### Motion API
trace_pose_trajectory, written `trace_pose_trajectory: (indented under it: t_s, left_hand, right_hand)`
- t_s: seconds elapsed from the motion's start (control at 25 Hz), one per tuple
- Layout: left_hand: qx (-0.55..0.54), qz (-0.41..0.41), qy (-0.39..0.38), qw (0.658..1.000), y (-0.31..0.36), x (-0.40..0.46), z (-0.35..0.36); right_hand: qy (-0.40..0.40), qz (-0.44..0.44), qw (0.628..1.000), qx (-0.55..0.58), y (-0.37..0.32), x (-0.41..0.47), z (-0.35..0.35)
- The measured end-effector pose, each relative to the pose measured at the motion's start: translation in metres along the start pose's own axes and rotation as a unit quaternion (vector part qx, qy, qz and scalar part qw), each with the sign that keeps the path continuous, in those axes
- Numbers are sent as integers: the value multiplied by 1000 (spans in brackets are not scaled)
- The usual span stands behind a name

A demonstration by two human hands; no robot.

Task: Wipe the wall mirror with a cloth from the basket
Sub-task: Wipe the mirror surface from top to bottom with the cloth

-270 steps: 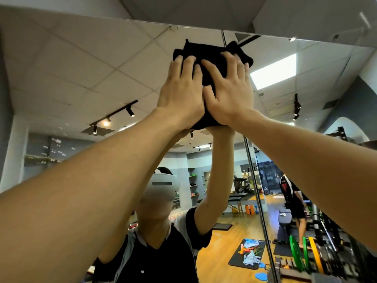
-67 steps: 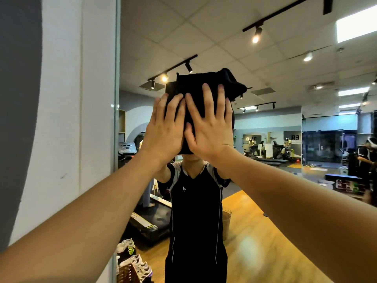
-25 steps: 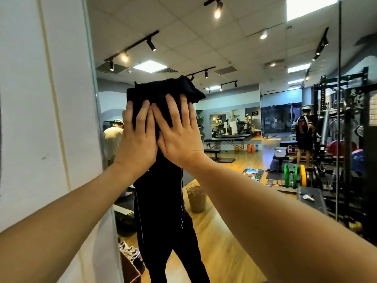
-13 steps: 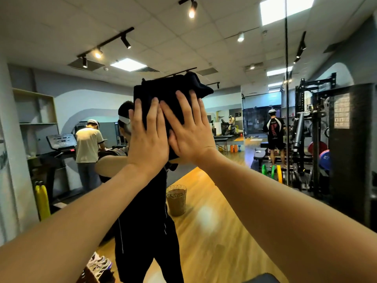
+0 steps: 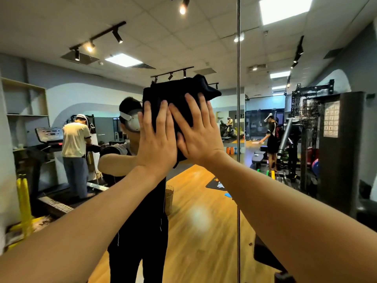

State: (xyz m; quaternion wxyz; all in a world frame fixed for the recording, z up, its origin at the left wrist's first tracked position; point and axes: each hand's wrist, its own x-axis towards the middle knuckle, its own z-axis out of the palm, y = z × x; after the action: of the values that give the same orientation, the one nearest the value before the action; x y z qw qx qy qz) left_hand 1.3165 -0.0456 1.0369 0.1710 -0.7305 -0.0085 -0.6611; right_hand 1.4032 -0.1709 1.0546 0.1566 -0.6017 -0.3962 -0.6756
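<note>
The wall mirror (image 5: 85, 64) fills the view and reflects a gym. A black folded cloth (image 5: 177, 94) lies flat against the glass at head height. My left hand (image 5: 157, 144) and my right hand (image 5: 199, 135) sit side by side on the cloth's lower half, palms flat and fingers spread, pinning it to the mirror. The cloth's upper part and a loose right corner stick out above my fingers. My own reflection stands behind the hands, mostly hidden by them.
A vertical seam (image 5: 238, 48) between mirror panels runs just right of my right hand. A woven basket (image 5: 169, 198) shows in the reflection on the wooden floor behind my reflection. Reflected people, a treadmill and a weight rack appear around it.
My hands and the cloth have slid rightward along the mirror. The white wall at the left has left the view, and the panel seam is now close to my right hand.
</note>
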Motion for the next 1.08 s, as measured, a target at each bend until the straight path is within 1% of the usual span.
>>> trace_pose_trajectory:
  t_s: [0.2, 0.32, 0.52, 0.68, 0.8, 0.96, 1.08]
  left_hand:
    - [-18, 22, 7, 1000, 45, 14, 20]
    - [-54, 24, -1, 998, 60, 25, 26]
    - [-22, 33, -34, 999, 83, 32, 40]
    - [-35, 29, -21, 999, 89, 31, 40]
    - [-13, 27, -9, 1000, 90, 24, 39]
    - [18, 21, -28, 999, 99, -3, 43]
    - [27, 34, -41, 998, 104, -40, 42]
  right_hand:
    - [1, -3, 1000, -13, 50, -20, 0]
    - [0, 22, 1000, -21, 66, -24, -3]
    - [-4, 28, 999, -24, 93, -33, -6]
    - [-10, 41, 999, -14, 93, -39, -6]
    - [-11, 48, 999, -1, 88, -45, -6]
    - [-18, 57, 998, 13, 81, -74, -8]
    - [-42, 61, 997, 20, 65, -113, -10]
